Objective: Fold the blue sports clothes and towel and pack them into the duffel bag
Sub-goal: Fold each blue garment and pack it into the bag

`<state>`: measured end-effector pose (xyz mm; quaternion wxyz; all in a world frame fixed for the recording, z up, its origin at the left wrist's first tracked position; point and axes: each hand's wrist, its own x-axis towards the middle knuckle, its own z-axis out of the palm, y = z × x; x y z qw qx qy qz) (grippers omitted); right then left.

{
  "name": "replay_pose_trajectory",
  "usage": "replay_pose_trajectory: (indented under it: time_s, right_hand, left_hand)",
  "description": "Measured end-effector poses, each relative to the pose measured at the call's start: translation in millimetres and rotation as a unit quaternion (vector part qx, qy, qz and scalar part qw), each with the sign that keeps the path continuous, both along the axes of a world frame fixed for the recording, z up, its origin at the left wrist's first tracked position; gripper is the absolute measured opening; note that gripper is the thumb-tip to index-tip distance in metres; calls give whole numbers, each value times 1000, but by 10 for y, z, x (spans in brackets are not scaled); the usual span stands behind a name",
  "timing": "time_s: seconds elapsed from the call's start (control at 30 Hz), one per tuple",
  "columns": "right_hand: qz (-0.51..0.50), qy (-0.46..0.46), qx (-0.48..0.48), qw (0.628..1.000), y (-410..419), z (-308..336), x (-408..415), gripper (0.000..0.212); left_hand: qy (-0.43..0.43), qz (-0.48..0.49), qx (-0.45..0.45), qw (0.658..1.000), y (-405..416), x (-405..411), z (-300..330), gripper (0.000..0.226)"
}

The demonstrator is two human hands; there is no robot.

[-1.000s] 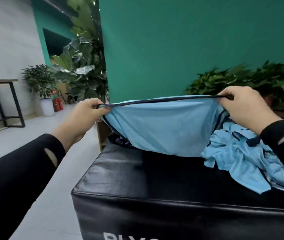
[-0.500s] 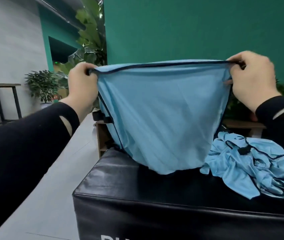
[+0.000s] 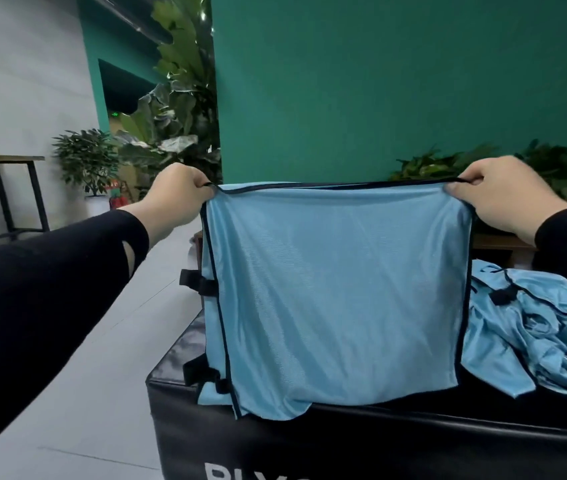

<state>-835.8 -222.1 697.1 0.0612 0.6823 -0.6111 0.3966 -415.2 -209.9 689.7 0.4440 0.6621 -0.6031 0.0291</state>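
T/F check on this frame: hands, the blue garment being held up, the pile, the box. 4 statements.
1. Left hand and right hand each pinch a top corner of the blue garment. True.
2. The garment lies folded flat on the black padded box. False: it hangs spread out, its bottom edge reaching the box.
3. A crumpled blue clothes pile lies on the box, at the right. True.
4. The garment's trim is white. False: it is dark.

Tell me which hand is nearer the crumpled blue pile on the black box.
Right. The right hand pinches the held garment's top corner just above the crumpled pile; the left hand grips the opposite corner.
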Motion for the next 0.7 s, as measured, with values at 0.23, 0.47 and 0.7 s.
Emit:
replay_pose_trajectory:
  time_s: [0.23,0.47,0.7]
  right_hand:
    - [11,-10,26,1000,-212,-219,-11,28]
    - [6,-61,-28,998,-364,-224,-117,25]
    - [70,-69,105,990,-459,-227,-205,11]
  left_hand:
    - [157,-136,81,975,-188,-90,-271,37]
    - [14,-82,49,995,-352,-27,-288,44]
    - [-7,-52,-10,999,-518,-108,-187,22]
